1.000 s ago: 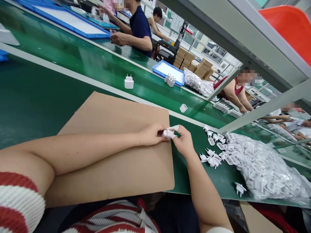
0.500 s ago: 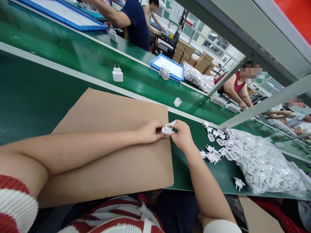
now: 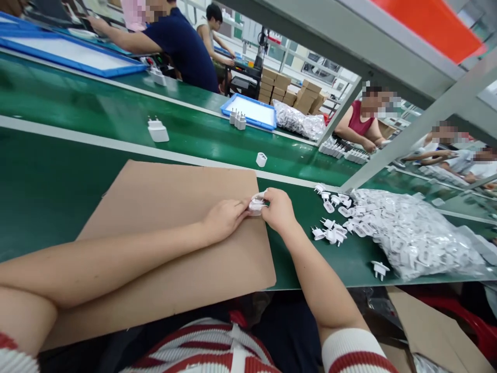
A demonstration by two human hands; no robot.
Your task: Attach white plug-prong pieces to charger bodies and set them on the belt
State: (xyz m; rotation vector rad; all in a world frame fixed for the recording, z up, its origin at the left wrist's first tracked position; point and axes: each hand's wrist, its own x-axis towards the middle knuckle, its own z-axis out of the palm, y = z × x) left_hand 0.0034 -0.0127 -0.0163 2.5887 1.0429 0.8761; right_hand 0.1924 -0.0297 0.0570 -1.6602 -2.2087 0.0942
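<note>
Above the right edge of a cardboard sheet (image 3: 194, 199), both hands meet on a small white plastic plug piece (image 3: 256, 205). My left hand (image 3: 225, 220) has its fingers pressed together, with the tips against the piece's left side. From the right, my right hand (image 3: 280, 210) pinches the piece between thumb and curled fingers. The fingers cover part of it, so its full shape is hidden. Loose white two-pin plug heads (image 3: 330, 235) lie on the green table to the right of my right hand.
A clear bag (image 3: 423, 238) full of white plug parts lies at right. Beyond the white rail, a white charger (image 3: 158, 130) and a white housing (image 3: 261, 159) stand on the green belt (image 3: 202, 137). A slanted metal post (image 3: 407, 124) rises at right. Co-workers sit opposite.
The camera view has shifted, so the scene sits differently in the picture. My left hand has gone from a pinch to flatter, pressed-together fingers. Both hands stay on the white piece.
</note>
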